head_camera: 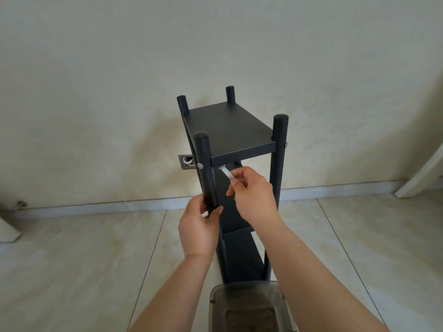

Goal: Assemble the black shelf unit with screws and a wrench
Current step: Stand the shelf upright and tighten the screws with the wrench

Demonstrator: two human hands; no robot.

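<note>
The black shelf unit (227, 130) stands upright on the tiled floor in front of a wall, with four round posts rising above its top board. My left hand (197, 228) grips the near left post (206, 171) below the top board. A silver screw head (200, 166) shows on that post's left side. My right hand (251, 195) pinches a flat silver wrench (226, 173), whose far end reaches the inner side of the same post just under the top board. Lower boards are partly hidden behind my hands and arms.
A translucent grey container (247, 305) sits on the floor at the foot of the unit, between my forearms. A small metal wall plate (185, 162) shows behind the left post. A white door frame (422, 173) stands at the far right.
</note>
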